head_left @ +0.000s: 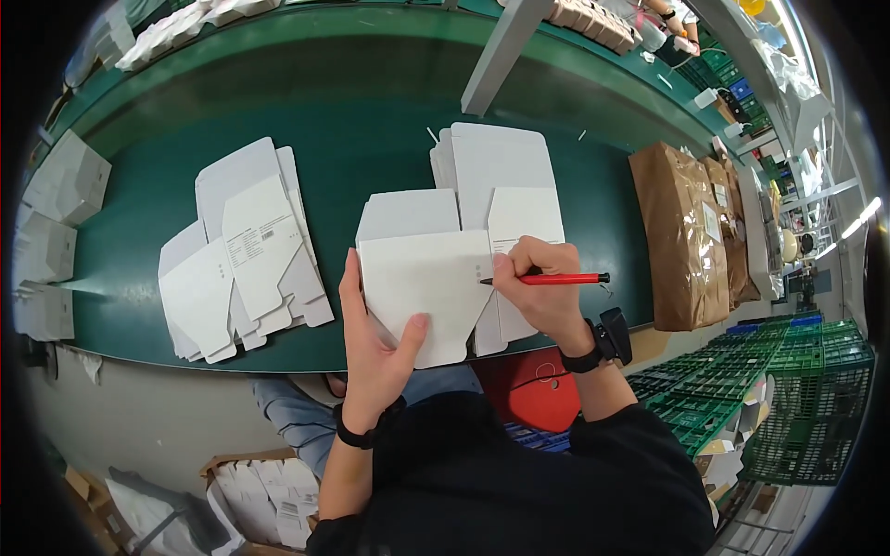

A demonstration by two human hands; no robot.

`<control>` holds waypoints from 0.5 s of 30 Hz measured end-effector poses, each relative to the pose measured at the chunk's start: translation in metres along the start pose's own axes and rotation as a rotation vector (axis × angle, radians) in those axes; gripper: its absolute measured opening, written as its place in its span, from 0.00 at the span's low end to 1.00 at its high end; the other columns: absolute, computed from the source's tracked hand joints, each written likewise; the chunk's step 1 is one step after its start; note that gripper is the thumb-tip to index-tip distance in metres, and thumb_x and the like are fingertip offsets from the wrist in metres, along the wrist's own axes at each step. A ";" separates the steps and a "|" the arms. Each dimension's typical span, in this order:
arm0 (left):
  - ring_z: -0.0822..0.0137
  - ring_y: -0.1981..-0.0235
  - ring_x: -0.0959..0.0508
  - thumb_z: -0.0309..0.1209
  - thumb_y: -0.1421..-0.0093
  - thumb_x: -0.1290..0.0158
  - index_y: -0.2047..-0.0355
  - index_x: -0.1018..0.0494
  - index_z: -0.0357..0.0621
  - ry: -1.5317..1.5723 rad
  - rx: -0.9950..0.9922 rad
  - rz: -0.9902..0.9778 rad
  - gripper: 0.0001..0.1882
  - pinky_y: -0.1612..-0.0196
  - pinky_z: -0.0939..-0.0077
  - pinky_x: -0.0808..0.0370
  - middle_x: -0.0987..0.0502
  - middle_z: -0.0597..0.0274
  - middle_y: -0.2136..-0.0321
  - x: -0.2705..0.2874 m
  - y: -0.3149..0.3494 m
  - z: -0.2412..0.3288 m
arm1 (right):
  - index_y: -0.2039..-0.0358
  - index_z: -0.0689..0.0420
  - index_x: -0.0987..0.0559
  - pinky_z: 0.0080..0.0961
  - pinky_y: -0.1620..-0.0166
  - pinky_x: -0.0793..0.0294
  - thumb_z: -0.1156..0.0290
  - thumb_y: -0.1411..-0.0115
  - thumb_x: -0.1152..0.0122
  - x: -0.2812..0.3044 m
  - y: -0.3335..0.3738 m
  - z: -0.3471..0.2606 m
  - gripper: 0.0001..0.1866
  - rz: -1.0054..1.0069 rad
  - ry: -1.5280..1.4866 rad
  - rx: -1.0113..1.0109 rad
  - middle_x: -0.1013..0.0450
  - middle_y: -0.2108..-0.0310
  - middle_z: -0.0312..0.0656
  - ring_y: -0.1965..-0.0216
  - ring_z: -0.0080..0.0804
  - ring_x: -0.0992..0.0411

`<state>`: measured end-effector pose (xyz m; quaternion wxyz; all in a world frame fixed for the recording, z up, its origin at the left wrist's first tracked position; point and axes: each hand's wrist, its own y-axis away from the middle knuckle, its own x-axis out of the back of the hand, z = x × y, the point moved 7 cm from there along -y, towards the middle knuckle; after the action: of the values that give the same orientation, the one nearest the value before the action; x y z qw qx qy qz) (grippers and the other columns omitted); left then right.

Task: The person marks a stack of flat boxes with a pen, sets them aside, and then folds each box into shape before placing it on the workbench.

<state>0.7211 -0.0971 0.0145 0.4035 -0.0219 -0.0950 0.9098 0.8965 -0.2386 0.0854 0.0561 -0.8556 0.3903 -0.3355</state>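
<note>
A flat folded white carton lies in front of me on top of other flat cartons, near the table's front edge. My left hand grips its left side, thumb on the top face and fingers along the edge. In my right hand is a red pen with a dark tip. The tip points left and is at the carton's right part, beside small printed marks; whether it touches cannot be made out. Behind and right of this carton lie more flat white cartons, partly hidden by my right hand.
An overlapping pile of flat cartons spreads over the green table at left. Assembled white boxes line its left end. Brown wrapped packages stand at right. A grey post rises at the back. Green crates are stacked lower right.
</note>
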 end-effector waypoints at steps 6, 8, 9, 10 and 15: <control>0.57 0.35 0.34 0.31 0.38 0.37 0.32 0.45 0.30 -0.002 0.058 0.067 0.41 0.35 0.62 0.35 0.39 0.43 0.33 0.007 0.008 -0.006 | 0.82 0.56 0.37 0.19 0.78 0.44 0.83 0.40 0.37 0.003 0.002 0.006 0.20 0.059 -0.110 0.028 0.37 0.86 0.29 0.83 0.15 0.43; 0.60 0.38 0.30 0.31 0.38 0.36 0.35 0.40 0.30 -0.065 0.121 0.108 0.36 0.38 0.65 0.31 0.34 0.43 0.36 0.019 0.009 -0.011 | 0.81 0.55 0.38 0.18 0.80 0.44 0.83 0.38 0.38 0.009 -0.005 0.015 0.20 0.142 -0.327 -0.029 0.37 0.85 0.29 0.84 0.15 0.43; 0.60 0.38 0.30 0.31 0.38 0.36 0.35 0.40 0.30 -0.075 0.108 0.131 0.36 0.38 0.65 0.31 0.34 0.43 0.36 0.027 0.007 -0.008 | 0.80 0.54 0.38 0.18 0.80 0.44 0.82 0.37 0.40 0.019 -0.003 0.009 0.20 0.208 -0.374 -0.043 0.37 0.85 0.30 0.84 0.14 0.43; 0.61 0.41 0.28 0.31 0.37 0.36 0.36 0.39 0.29 -0.005 0.186 0.096 0.35 0.40 0.67 0.30 0.31 0.44 0.38 0.033 0.003 -0.013 | 0.80 0.53 0.38 0.17 0.80 0.44 0.82 0.35 0.41 0.029 -0.002 -0.001 0.20 0.268 -0.426 -0.049 0.37 0.84 0.30 0.84 0.14 0.42; 0.65 0.48 0.24 0.30 0.35 0.38 0.39 0.33 0.27 0.014 0.172 0.182 0.29 0.46 0.73 0.26 0.23 0.47 0.47 0.074 0.004 0.024 | 0.80 0.53 0.38 0.16 0.79 0.44 0.80 0.34 0.41 0.046 -0.004 -0.033 0.20 0.327 -0.475 0.013 0.35 0.84 0.31 0.83 0.13 0.41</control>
<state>0.6656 -0.0485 0.0400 0.3204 -0.0020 -0.0116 0.9472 0.9005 -0.2629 0.1367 0.2046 -0.8356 0.4967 -0.1146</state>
